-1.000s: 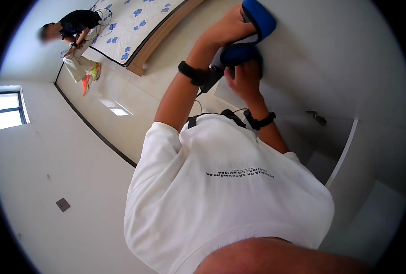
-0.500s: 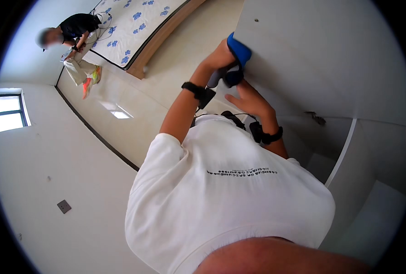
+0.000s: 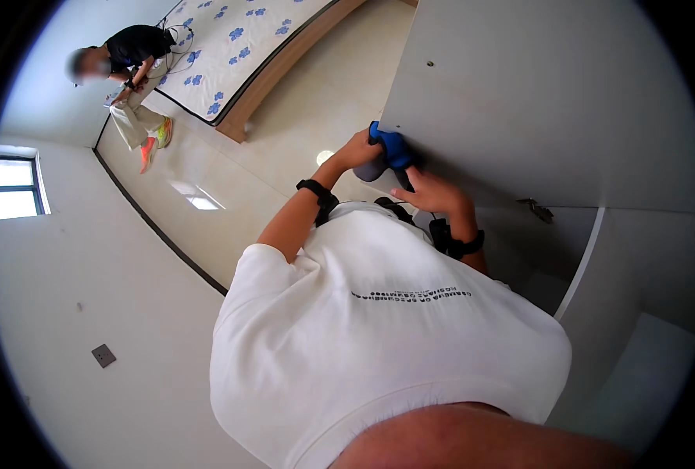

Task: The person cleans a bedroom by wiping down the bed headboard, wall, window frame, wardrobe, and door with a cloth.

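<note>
A blue and grey item, perhaps footwear, is in front of me beside the large grey panel; its exact kind is hard to make out. My left hand has its fingers closed round the left side of this item. From the right, my right hand meets the item's dark lower part, which lies between its thumb and fingers; some of those fingertips are hidden. Both wrists wear black bands with small black boxes.
The grey panel with a metal hinge stands at the right, by a cabinet compartment. At the upper left are a flowered mattress on a wooden bed frame and a seated person in a black top.
Both hands and the blue and grey item have come down and left, closer to my body. More of the panel's edge shows. The seated person has hardly moved.
</note>
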### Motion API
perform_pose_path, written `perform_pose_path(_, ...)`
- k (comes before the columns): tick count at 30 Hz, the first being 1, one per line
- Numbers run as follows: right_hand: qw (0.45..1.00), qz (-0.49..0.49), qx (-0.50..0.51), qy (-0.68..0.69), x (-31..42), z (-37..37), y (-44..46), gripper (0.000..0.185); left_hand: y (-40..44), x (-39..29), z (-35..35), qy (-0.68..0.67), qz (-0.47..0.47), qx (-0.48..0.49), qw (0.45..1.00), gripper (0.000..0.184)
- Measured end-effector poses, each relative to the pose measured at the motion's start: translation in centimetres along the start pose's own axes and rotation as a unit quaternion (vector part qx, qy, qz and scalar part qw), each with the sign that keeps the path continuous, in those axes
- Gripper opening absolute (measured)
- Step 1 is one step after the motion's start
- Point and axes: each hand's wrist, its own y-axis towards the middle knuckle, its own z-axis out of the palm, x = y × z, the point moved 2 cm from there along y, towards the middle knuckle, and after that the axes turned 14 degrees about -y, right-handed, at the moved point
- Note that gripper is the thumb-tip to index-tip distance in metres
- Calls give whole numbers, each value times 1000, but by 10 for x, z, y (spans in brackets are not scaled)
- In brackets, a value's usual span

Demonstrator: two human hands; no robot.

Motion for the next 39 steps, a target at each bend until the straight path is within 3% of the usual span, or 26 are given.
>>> perform_pose_path(3,997,-28,-60,44,5,-12,-14,68,-1,-24,4,13,68,-10,998,44)
perform_pose_path(5,990,-60,-108,67,9,-28,-27,68,-10,-77,14,78,149,-12,986,44)
perform_pose_path(7,981,-73,-165,77,25,-59,-48,69,-12,-120,19,66,86,-33,994,44)
perform_pose_path(8,981,-72,-163,79,31,-64,-52,69,-12,-139,24,66,174,-45,982,43)
perform_pose_path(9,939,-130,-284,142,37,-72,-57,72,-12,-155,30,66,260,-57,962,41)
perform_pose_path(10,875,-186,-399,202,40,-79,-62,74,-10,-169,32,66,259,-56,962,41)
perform_pose_path(11,875,-184,-400,202,41,-85,-64,74,-7,-182,33,59,284,-60,955,42)
perform_pose_path(13,813,-197,-479,266,41,-94,-69,77,-4,-193,34,51,307,-62,948,43)
perform_pose_path(18,806,-138,-508,271,31,-84,-46,66,13,-173,34,-39,263,-15,964,53)
perform_pose_path(23,817,-103,-509,250,22,-66,-33,54,16,-154,31,0,258,-27,966,54)
perform_pose_path(28,858,-65,-461,216,19,-58,-21,52,23,-134,29,5,277,-32,960,52)
perform_pose_path(29,871,-49,-411,263,15,-53,-15,56,23,-128,28,-14,263,-27,964,51)
perform_pose_path(34,839,-150,-344,393,48,-63,-13,67,13,-100,25,-35,231,7,972,48)
perform_pose_path(36,889,-162,-333,270,51,-72,2,69,18,-71,13,-5,110,28,994,37)
perform_pose_path(37,900,-170,-335,221,50,-69,9,70,27,-44,6,-83,129,43,987,30)
perform_pose_path(39,911,-164,-322,198,45,-57,15,70,20,-31,4,-89,113,0,990,29)
